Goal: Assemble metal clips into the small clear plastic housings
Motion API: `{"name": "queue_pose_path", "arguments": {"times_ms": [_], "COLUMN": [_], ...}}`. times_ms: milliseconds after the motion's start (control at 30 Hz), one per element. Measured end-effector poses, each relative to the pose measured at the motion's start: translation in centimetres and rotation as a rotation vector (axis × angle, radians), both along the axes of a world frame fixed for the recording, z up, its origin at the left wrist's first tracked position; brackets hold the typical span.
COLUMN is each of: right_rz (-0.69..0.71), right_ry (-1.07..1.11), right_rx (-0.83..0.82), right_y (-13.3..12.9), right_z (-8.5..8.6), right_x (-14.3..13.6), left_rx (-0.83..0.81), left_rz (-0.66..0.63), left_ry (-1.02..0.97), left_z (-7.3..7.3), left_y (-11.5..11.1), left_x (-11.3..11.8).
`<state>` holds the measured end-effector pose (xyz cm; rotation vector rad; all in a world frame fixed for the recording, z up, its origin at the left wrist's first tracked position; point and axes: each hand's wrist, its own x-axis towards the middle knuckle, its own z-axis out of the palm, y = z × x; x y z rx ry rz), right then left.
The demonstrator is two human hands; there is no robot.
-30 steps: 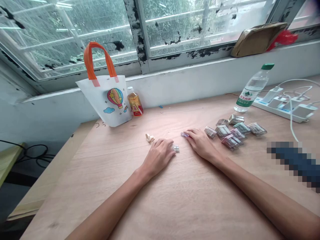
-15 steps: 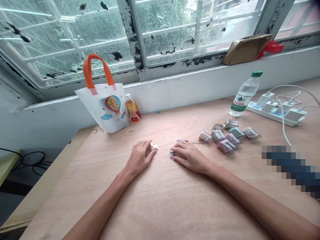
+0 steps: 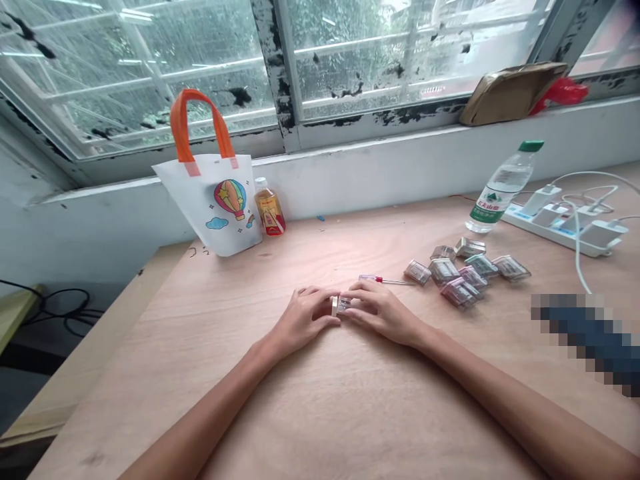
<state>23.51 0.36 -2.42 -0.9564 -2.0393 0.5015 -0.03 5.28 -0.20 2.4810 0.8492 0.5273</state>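
Between my fingertips at the middle of the table lies a small clear case with metal parts (image 3: 343,305), a pale piece (image 3: 335,307) against its left end. My left hand (image 3: 309,315) grips the pale piece between thumb and fingers. From the right, my right hand (image 3: 377,310) has its thumb and fingers closed on the clear case. Just beyond the right hand is a screwdriver (image 3: 379,279) with a clear and red handle. A group of several small clear cases (image 3: 444,271) in different tints sits farther right.
A white bag with orange handles (image 3: 215,207) and a drink bottle (image 3: 270,208) stand at the back left. At the right are a water bottle (image 3: 501,190), a power strip with chargers (image 3: 560,230) and a blurred dark object (image 3: 590,340).
My left hand has moved right with the pale piece, which now meets the clear case at my right hand. The view has shifted slightly.
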Motion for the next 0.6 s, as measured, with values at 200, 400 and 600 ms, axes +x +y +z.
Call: {"name": "queue_pose_path", "arguments": {"times_ms": [200, 400, 600], "right_rz": [0.010, -0.015, -0.034], "right_ry": [-0.022, -0.026, -0.085], "right_rx": [-0.068, -0.106, -0.072], "right_y": [-0.01, 0.30, 0.14], "right_z": [0.20, 0.10, -0.21], "right_x": [-0.06, -0.07, -0.31], "left_rx": [-0.062, -0.109, -0.156], "left_rz": [0.002, 0.008, 0.019], "left_ry": [-0.035, -0.047, -0.098], "left_z": [-0.19, -0.18, 0.11], "left_y": [0.13, 0.35, 0.24], "left_x": [0.21, 0.55, 0.75]}}
